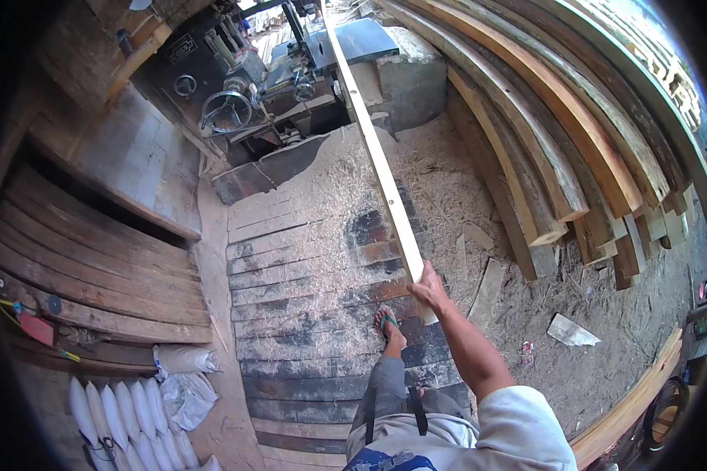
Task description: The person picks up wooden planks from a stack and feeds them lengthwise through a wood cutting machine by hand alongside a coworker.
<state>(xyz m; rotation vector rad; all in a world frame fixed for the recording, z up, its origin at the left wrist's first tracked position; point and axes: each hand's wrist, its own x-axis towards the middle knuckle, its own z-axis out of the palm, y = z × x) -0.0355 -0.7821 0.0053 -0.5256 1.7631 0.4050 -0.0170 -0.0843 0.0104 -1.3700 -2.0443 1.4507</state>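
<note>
A long, pale, narrow wooden board (381, 169) runs from near my body up to the woodworking machine (251, 86) at the top. Small dark knots dot its upper face. My right hand (428, 289) is closed around the board close to its near end. The far end passes alongside the machine's dark metal table (361, 41) and leaves the top of the view. My left hand is not in view.
Thick timber beams (534, 125) are stacked at the upper right. Sawdust covers the slatted wooden floor (291, 298). White filled sacks (110, 412) stand at the lower left, below stacked planks (94, 259). An offcut (572, 330) lies on the ground to the right.
</note>
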